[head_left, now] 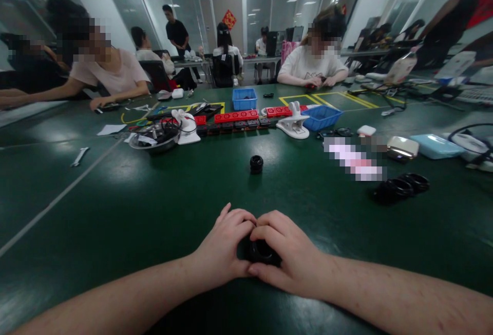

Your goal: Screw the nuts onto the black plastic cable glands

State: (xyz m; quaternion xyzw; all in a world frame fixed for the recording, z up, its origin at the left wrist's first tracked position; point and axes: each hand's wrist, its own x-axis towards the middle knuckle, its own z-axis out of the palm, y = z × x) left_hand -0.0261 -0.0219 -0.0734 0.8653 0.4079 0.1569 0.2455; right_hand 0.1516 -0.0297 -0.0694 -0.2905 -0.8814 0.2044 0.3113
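Note:
A black ring-shaped object (pixel 264 251) rests on or just above the green table, close in front of me. My right hand (pixel 288 250) curves round its right side, with the fingers over its far edge and the thumb at its near edge. From the other side, my left hand (pixel 227 242) is curled in, its fingertips and thumb meeting the right hand at the ring; its little finger sticks up. The hands hide much of the ring. Farther out, a small black stack of rings (pixel 256 164) stands upright on the table.
More black rings (pixel 402 186) lie to the right. Across the middle are a dish of odds and ends (pixel 154 142), white clip stands (pixel 295 124), red power strips (pixel 236 116) and blue baskets (pixel 244 99). A wrench (pixel 80 156) lies left. Several people sit beyond.

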